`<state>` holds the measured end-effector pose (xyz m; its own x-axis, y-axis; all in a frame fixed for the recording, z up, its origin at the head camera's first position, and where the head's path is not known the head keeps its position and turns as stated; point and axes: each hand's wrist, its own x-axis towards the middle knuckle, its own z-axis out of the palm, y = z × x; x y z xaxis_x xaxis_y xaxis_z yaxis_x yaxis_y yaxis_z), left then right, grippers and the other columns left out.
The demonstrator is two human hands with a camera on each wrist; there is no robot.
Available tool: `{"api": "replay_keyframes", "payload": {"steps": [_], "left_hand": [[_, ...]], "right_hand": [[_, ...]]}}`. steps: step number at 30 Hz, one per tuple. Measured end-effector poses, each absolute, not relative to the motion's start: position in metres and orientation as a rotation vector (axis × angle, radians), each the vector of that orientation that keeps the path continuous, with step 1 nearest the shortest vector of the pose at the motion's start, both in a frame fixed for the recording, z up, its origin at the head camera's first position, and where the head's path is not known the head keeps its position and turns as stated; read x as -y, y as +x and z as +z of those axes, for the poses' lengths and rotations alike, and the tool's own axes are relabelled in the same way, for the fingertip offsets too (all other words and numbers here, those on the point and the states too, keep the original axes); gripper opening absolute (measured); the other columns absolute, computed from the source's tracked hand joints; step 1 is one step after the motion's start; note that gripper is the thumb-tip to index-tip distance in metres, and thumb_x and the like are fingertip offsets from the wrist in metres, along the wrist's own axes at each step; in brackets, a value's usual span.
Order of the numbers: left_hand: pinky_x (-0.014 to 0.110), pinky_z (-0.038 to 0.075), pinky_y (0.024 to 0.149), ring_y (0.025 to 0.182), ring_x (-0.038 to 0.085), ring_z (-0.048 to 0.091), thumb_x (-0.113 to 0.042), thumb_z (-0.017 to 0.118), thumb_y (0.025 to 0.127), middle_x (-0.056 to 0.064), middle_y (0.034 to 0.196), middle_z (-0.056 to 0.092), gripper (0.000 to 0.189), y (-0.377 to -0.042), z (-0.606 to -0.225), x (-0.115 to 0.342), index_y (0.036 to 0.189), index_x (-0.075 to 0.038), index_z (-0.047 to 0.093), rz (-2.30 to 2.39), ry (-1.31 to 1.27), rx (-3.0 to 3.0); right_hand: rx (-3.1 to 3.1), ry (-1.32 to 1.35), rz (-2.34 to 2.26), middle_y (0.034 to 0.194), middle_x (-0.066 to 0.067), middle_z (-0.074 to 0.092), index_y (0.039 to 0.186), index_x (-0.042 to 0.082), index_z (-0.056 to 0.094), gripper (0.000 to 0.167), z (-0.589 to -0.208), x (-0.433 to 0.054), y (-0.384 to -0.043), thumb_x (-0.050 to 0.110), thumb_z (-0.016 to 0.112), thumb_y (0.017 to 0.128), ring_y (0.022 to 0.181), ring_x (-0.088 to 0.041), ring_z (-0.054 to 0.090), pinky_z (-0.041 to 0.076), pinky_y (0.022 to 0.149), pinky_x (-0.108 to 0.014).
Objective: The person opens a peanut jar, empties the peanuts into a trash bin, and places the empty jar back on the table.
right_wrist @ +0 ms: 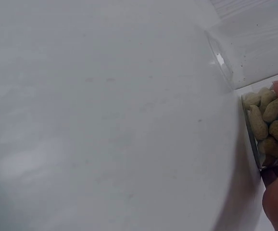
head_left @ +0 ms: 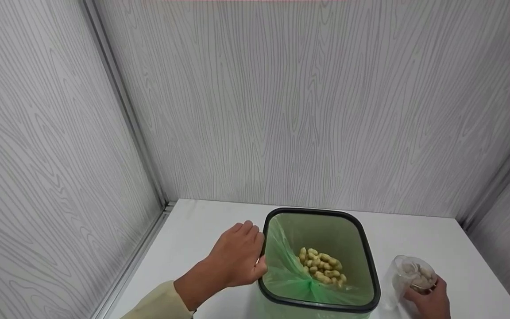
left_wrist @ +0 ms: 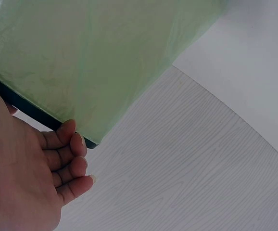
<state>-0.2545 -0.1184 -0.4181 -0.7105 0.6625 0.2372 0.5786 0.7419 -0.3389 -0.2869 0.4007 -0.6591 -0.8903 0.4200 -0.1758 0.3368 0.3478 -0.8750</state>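
My left hand (head_left: 239, 254) grips the black rim (head_left: 317, 212) of a bin lined with a thin green bag (head_left: 281, 288). In the left wrist view, its fingers (left_wrist: 64, 156) curl at the rim's edge. Unshelled peanuts (head_left: 323, 266) lie in a heap inside the bin. Right of the bin, my right hand (head_left: 430, 301) holds a clear container of peanuts (right_wrist: 269, 122), its fingers and thumb at the sides. A clear plastic cup (right_wrist: 254, 48) with small specks inside is against that container. Part of the right hand is cut off in its wrist view.
The bin stands on a white table (head_left: 206, 226). Grey wood-patterned panels rise behind it (head_left: 290, 110) and on both sides, with metal strips (head_left: 122, 102) along the corners.
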Motion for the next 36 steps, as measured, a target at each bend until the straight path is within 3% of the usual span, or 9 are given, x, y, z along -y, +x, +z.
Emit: {"api": "replay_keyframes", "payload": {"steps": [7, 17, 30, 36], "left_hand": [[0.035, 0.05, 0.094, 0.099, 0.022, 0.057, -0.039, 0.047, 0.098, 0.005, 0.098, 0.063, 0.033, -0.255, -0.422, 0.12, 0.099, -0.01, 0.063, 0.32, -0.95, 2.535], [0.036, 0.05, 0.097, 0.105, 0.023, 0.058, -0.039, 0.045, 0.099, 0.006, 0.103, 0.065, 0.037, -0.254, -0.422, 0.12, 0.105, -0.009, 0.065, 0.334, -0.951, 2.545], [0.036, 0.05, 0.099, 0.11, 0.024, 0.059, -0.039, 0.046, 0.1, 0.007, 0.107, 0.066, 0.039, -0.256, -0.423, 0.121, 0.11, -0.007, 0.066, 0.355, -0.948, 2.535], [0.034, 0.049, 0.091, 0.096, 0.021, 0.053, -0.039, 0.047, 0.099, 0.005, 0.096, 0.061, 0.032, -0.255, -0.423, 0.12, 0.096, -0.01, 0.062, 0.351, -0.946, 2.521]], "right_hand": [[2.5, -0.745, 1.452, 0.154, -0.042, 0.026, 0.157, -0.012, 0.006, 0.122, -0.661, -0.398, -0.282, 0.045, 0.084, 0.083, 0.138, -0.056, 0.038, 0.036, 0.115, -0.067], [2.449, -0.845, 1.456, 0.153, -0.039, 0.029, 0.156, -0.01, 0.008, 0.129, -0.652, -0.393, -0.277, 0.055, 0.087, 0.077, 0.134, -0.051, 0.041, 0.036, 0.113, -0.068], [2.467, -0.807, 1.441, 0.156, -0.041, 0.025, 0.157, -0.011, 0.006, 0.116, -0.638, -0.395, -0.277, 0.04, 0.08, 0.084, 0.139, -0.053, 0.037, 0.031, 0.118, -0.07], [2.431, -0.803, 1.416, 0.157, -0.042, 0.023, 0.158, -0.011, 0.006, 0.117, -0.632, -0.394, -0.275, 0.039, 0.082, 0.084, 0.141, -0.055, 0.035, 0.031, 0.117, -0.07]]}}
